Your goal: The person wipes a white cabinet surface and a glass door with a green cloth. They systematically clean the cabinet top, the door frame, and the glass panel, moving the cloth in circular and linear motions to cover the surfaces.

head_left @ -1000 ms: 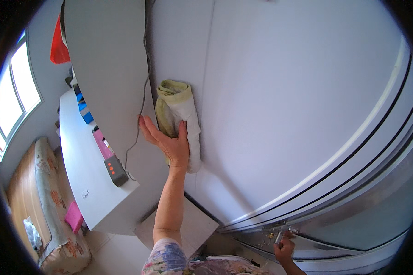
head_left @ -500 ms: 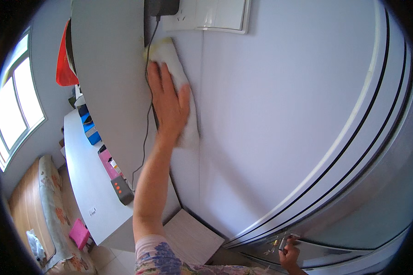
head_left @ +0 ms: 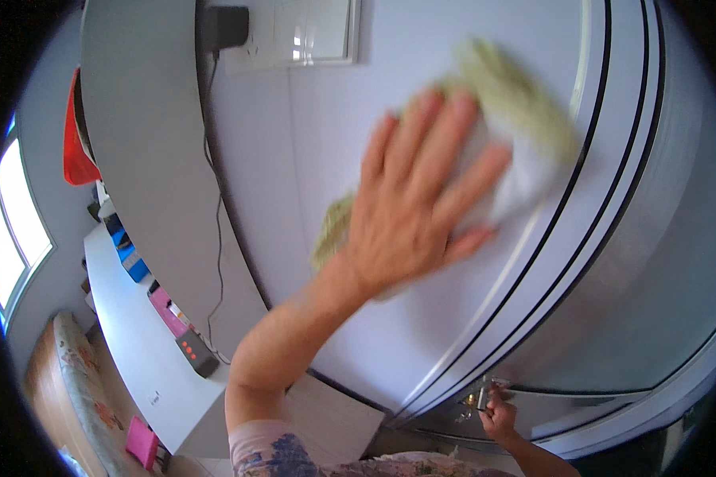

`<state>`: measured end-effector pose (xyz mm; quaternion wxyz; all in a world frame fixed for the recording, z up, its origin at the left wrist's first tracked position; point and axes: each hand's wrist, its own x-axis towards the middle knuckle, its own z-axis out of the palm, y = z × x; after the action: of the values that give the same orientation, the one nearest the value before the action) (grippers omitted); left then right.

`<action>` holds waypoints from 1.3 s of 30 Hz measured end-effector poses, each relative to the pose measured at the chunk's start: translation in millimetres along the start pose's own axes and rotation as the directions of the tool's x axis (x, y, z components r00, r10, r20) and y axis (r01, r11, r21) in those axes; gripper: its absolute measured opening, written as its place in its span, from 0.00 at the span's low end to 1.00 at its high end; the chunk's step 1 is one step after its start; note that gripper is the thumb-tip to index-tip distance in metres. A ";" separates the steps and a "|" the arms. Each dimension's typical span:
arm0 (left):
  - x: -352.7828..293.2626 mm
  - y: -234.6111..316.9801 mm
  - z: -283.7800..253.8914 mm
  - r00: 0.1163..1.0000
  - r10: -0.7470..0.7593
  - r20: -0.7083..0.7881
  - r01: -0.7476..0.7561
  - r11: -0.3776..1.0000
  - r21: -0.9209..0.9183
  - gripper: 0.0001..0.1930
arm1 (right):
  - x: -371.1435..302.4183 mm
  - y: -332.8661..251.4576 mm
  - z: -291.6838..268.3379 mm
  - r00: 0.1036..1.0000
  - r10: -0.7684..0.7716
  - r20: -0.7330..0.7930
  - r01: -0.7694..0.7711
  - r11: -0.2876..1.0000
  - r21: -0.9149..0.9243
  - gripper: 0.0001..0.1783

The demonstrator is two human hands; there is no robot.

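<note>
My left hand [head_left: 402, 199] lies flat with its fingers spread over a white and yellow-green cloth [head_left: 525, 103], pressing it against the pale wall panel [head_left: 326, 119]. The cloth is smeared by motion, and part of it is hidden under my palm. Lower right, my right hand [head_left: 497, 417] is closed around a metal door handle [head_left: 482, 396], beside which a small bunch of keys [head_left: 465, 409] hangs.
A light switch plate [head_left: 302, 32] and a black plug adapter [head_left: 227, 28] with a dangling cord [head_left: 219, 199] are at the top. A tall grey panel [head_left: 143, 119] stands left. Beyond it, a white desk [head_left: 151, 350] bears a power strip [head_left: 196, 354]. A pink stool [head_left: 142, 443] is below.
My left hand has swept the cloth rightward across the wall panel, from beside the cord toward the black-striped door frame. The view has shifted to the right. My right hand stays on the handle.
</note>
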<state>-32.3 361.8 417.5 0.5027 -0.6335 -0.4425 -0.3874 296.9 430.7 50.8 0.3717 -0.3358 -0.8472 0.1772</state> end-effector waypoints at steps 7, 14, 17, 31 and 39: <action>19.9 49.2 23.7 0.988 -0.054 -0.144 0.038 0.993 -0.115 0.38 | 4.0 -17.3 -15.2 0.996 -0.051 0.077 0.055 0.997 -0.058 0.09; -170.5 59.2 62.5 0.975 -0.220 -0.012 0.220 0.976 -0.004 0.33 | -8.0 4.3 -22.8 0.968 -0.169 0.184 0.184 0.981 -0.069 0.33; -260.4 37.4 67.0 0.780 -0.608 -0.149 0.618 0.786 0.028 0.32 | -9.2 7.7 -20.7 0.963 -0.175 0.207 0.190 0.980 -0.057 0.40; -522.4 278.9 178.3 -0.839 -0.526 0.140 0.447 -0.812 -0.376 0.30 | -0.2 -7.4 -23.6 0.949 0.123 0.289 -0.142 0.989 0.045 0.18; -497.6 208.7 155.9 -0.836 -0.532 0.136 0.431 -0.789 -0.437 0.32 | 3.2 -23.2 -24.5 0.958 0.119 0.262 -0.131 0.991 0.032 0.14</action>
<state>19.8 408.0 -139.8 -0.2264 0.2654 -0.5586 -0.7525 303.5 417.6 81.4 0.2537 -0.3533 -0.8610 0.2635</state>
